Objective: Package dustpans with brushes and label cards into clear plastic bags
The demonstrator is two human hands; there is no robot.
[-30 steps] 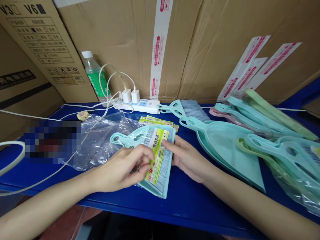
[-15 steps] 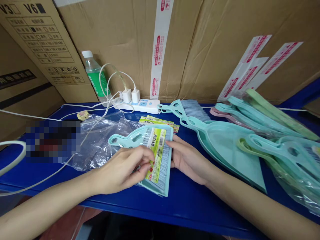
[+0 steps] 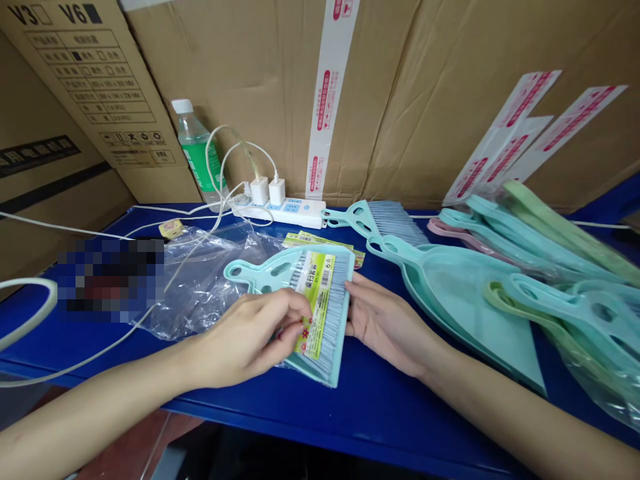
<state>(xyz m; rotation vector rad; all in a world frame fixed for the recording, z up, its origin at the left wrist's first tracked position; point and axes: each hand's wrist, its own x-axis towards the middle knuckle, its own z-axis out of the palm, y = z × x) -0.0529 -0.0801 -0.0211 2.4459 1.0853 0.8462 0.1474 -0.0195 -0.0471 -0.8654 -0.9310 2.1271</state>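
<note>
In the middle of the head view, a light-teal dustpan (image 3: 267,275) is held tilted above the table, with a matching small brush (image 3: 336,303) with grey-blue bristles nested in it. A yellow-green printed label (image 3: 320,300) lies across the bristles. My left hand (image 3: 270,327) is closed at the label's lower left edge, thumb and forefinger pinched on it. My right hand (image 3: 383,317) grips the dustpan's right edge, thumb in front and fingers behind. Under and left of the dustpan lies a crumpled clear plastic bag (image 3: 195,313).
To the right lie unwrapped teal dustpans (image 3: 470,287), a loose brush (image 3: 395,220) and several bagged sets (image 3: 555,233). Flat labels (image 3: 300,239) rest behind. A power strip (image 3: 300,213), bottle (image 3: 200,153) and white cables stand before cardboard boxes (image 3: 250,80). The blue table (image 3: 350,427) ends in front.
The view has shifted slightly, so everything sits a little further right. The label appears tilted slightly more. Both hands keep nearly the same hold on the dustpan and label.
</note>
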